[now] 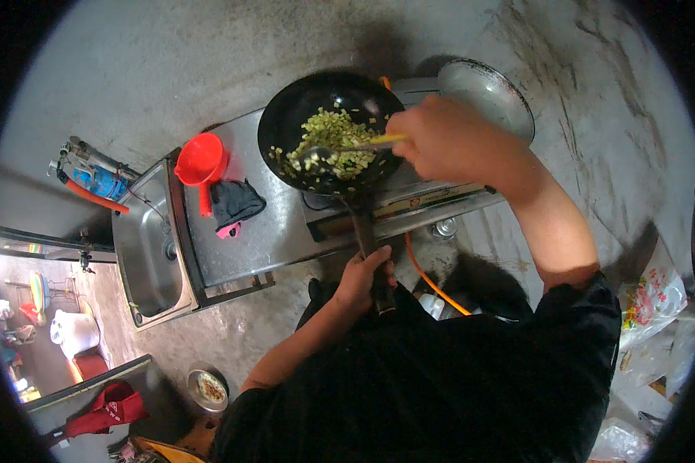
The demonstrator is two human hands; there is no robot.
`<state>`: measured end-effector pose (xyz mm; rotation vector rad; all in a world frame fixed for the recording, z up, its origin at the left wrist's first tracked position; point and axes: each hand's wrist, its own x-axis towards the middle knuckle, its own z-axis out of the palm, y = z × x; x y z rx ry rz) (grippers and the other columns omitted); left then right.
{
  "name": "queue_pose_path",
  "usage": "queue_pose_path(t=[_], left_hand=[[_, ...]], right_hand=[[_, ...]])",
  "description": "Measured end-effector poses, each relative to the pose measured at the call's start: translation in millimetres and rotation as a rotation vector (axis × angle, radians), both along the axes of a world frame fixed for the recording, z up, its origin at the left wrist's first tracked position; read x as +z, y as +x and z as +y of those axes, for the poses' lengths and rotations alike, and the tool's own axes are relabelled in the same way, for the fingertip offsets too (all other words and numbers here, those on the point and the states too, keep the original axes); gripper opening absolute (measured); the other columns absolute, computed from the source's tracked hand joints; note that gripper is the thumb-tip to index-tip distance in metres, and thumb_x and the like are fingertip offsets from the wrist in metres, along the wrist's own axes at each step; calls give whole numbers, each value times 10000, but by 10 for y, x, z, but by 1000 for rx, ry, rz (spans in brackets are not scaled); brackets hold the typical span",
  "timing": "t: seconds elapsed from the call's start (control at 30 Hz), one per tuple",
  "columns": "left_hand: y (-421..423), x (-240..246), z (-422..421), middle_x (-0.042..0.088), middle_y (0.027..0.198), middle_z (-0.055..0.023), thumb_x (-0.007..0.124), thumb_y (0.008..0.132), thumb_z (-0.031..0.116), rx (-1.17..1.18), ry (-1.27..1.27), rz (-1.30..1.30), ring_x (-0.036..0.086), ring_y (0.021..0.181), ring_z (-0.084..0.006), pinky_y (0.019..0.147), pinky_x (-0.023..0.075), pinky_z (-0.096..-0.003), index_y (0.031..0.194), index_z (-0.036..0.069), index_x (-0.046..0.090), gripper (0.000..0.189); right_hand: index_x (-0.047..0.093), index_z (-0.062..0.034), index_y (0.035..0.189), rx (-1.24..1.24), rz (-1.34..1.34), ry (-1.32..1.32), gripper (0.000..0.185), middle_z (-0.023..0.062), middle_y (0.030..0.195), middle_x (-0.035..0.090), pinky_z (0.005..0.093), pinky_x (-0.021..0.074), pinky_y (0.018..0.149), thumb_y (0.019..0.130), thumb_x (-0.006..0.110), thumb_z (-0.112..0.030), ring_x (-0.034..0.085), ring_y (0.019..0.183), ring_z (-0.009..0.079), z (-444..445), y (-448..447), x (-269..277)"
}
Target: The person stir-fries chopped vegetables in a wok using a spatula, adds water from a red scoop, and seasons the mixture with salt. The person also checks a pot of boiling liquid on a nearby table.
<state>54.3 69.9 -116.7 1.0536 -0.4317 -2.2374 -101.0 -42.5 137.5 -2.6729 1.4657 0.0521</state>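
A black wok [301,98] over the gas stove [417,202] holds chopped pale-green vegetable pieces [333,130]. My left hand [362,278] grips the wok's long dark handle [363,228], which points towards my body. Above the wok's right side, my right hand [434,139] is closed on the yellow handle of a metal cooking utensil [385,139]. The utensil's head lies among the pieces at the lower left of the heap and is partly blurred.
On the steel counter [278,231] left of the wok are a red plastic dipper [201,159] and a dark cloth [234,202]. A steel sink [150,249] adjoins it. A large metal lid or pan [486,95] leans behind the stove. An orange hose [425,275] hangs below.
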Motion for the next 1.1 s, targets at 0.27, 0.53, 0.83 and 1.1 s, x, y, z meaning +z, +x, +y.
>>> queue_pose_path(t=[0.27,0.53,0.83,1.1], left_hand=[[939,-469,-126,621,957,-109,561,929,533,194,-89,-158,613,851,-243,722,508,-389,1074,45,569,509],[3176,-1363,-1226,561,916,-74,700,872,374,1069,-88,-643,558,835,-206,696,485,-363,1172,9,495,515],[3883,-1841,-2139,623,824,2,665,902,413,472,-70,-316,591,686,-131,616,509,-284,1022,143,631,297],[3464,-1429,-2178,516,696,37,622,925,261,426,-173,7,453,540,-92,510,383,-216,899,142,543,146]], right_hand=[[646,-51,1121,-185,-258,-92,275,207,938,667,470,499,748,870,634,-164,626,861,412,103,-661,-832],[597,-17,1246,-611,-978,-8,331,58,874,640,236,458,575,942,609,-148,567,663,117,973,-777,-1351],[491,7,1332,-1309,-1641,502,443,-5,699,475,196,262,431,941,591,-176,327,503,32,1397,-372,-1286],[540,-24,1252,-1310,-1625,585,389,-25,661,440,209,243,426,949,545,-268,311,483,38,1316,-115,-1262]])
